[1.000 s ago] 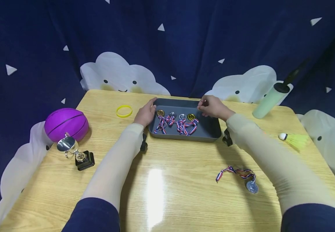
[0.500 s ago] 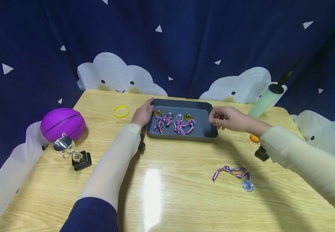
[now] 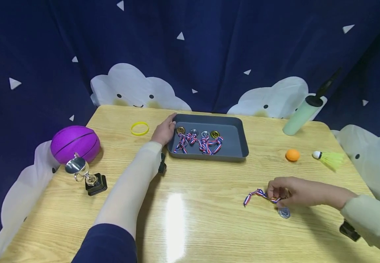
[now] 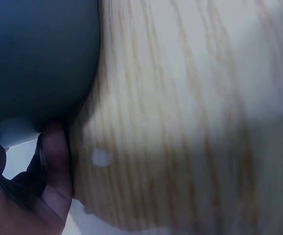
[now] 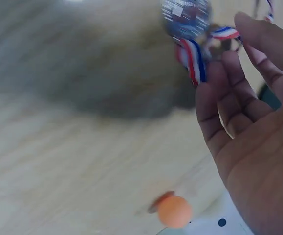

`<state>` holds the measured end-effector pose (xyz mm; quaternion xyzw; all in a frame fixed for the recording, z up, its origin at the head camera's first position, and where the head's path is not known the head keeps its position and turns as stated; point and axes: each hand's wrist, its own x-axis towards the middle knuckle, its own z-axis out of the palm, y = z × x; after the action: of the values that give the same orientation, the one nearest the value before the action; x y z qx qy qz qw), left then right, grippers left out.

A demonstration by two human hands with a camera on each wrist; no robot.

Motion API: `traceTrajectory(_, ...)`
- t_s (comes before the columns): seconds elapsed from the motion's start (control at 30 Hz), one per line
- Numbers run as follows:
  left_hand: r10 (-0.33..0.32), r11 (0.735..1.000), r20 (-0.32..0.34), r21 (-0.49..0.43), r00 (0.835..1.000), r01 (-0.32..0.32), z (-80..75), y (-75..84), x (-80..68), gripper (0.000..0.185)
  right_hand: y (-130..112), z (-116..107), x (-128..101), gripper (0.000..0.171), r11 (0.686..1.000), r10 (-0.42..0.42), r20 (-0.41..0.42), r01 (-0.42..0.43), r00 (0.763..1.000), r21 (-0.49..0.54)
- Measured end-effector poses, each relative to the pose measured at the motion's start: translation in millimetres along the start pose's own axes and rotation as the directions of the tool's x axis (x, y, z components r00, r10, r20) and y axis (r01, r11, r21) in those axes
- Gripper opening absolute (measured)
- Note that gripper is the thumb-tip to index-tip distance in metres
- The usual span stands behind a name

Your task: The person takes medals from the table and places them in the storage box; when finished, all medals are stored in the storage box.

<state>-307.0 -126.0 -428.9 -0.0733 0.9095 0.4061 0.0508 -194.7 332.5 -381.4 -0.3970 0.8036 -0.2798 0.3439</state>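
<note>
My left hand (image 3: pixel 163 133) grips the left side of a dark grey tray (image 3: pixel 242 146). In the left wrist view, fingers (image 4: pixel 55 156) lie against the wall of the tray (image 4: pixel 38 63). Inside the tray, several medals, gold-coloured and silver-coloured, lie in a row, such as a gold medal (image 3: pixel 215 134) with its striped ribbon (image 3: pixel 211 146). My right hand (image 3: pixel 303 191) is over a silver medal (image 3: pixel 284 212) on the table, front right. Its fingers are bent loosely around the red, white and blue ribbon (image 5: pixel 195 61), thumb and fingertips apart in the right wrist view.
A purple ball (image 3: pixel 75 144) and a trophy cup (image 3: pixel 95 182) stand at the left. A yellow wristband (image 3: pixel 139 133) lies behind the left forearm. At the right are an orange ball (image 3: pixel 292 155), a shuttlecock (image 3: pixel 331 159) and a pale green hand pump (image 3: pixel 300 118).
My right hand has left the tray's right side and come down toward the front right, to the medal on the table. My left hand has stayed at the tray.
</note>
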Motion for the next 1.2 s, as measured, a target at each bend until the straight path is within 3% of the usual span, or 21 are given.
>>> traceTrajectory(0.13,-0.001,1.0,-0.003,-0.006,1.0,0.001,0.1,-0.8,-1.1,0.052,5.1,12.6,-10.0,0.021,1.0,0.007,0.0,-0.007,1.0,-0.009)
traceTrajectory(0.33,0.0,1.0,0.002,-0.008,1.0,0.0,-0.1,-1.3,-0.4,0.052,9.5,23.3,-19.1,0.04,0.999,0.004,-0.074,-0.007,0.997,-0.04)
traceTrajectory(0.57,0.003,1.0,-0.01,-0.005,1.0,-0.003,-3.4,-1.2,-1.3,0.052,11.1,28.6,-17.1,0.032,0.999,-0.004,-0.166,-0.004,0.986,-0.051)
traceTrajectory(0.8,0.0,1.0,-0.009,0.0,1.0,0.0,-2.2,0.5,-0.3,0.052,15.9,29.3,-19.4,0.017,0.986,-0.084,-0.16,0.059,0.984,-0.156)
traceTrajectory(0.97,0.003,1.0,-0.003,0.007,1.0,-0.003,-0.2,2.1,-1.5,0.053,17.6,31.4,-24.9,0.029,0.993,-0.052,-0.138,0.037,0.989,-0.109)
traceTrajectory(1.07,0.002,1.0,-0.001,0.013,1.0,-0.002,0.8,2.4,-2.5,0.052,18.3,34.1,-26.7,0.039,0.991,-0.041,-0.147,0.021,0.988,-0.136)
traceTrajectory(1.2,0.005,1.0,-0.004,0.022,1.0,-0.005,1.8,2.1,-1.9,0.052,18.8,35.9,-25.1,0.032,0.987,-0.017,-0.182,-0.012,0.983,-0.158)
